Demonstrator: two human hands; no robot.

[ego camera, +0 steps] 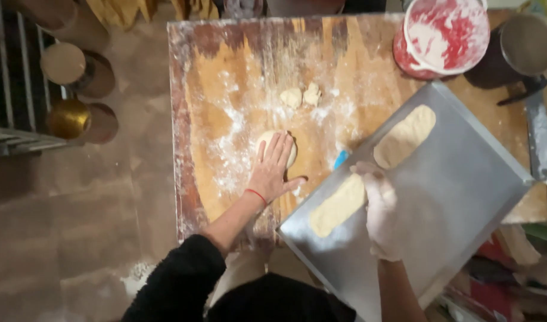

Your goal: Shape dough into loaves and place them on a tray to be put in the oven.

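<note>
My left hand (272, 172) lies flat, fingers spread, on a round ball of dough (274, 146) on the floured wooden table (238, 77). It has a red thread at the wrist. My right hand (378, 206), dusted white with flour, rests on the near end of a long flattened dough piece (336, 207) lying on a metal baking tray (458, 185). A second long dough piece (404, 136) lies farther up the same tray. Two small dough lumps (301, 95) sit on the table beyond my left hand.
A red bucket with a flour-smeared lid (443, 36) and a dark metal pot (521, 50) stand at the table's far right. A small blue thing (341, 158) peeks out by the tray's edge. Round wooden and metal containers (77, 89) sit left, on the floor side.
</note>
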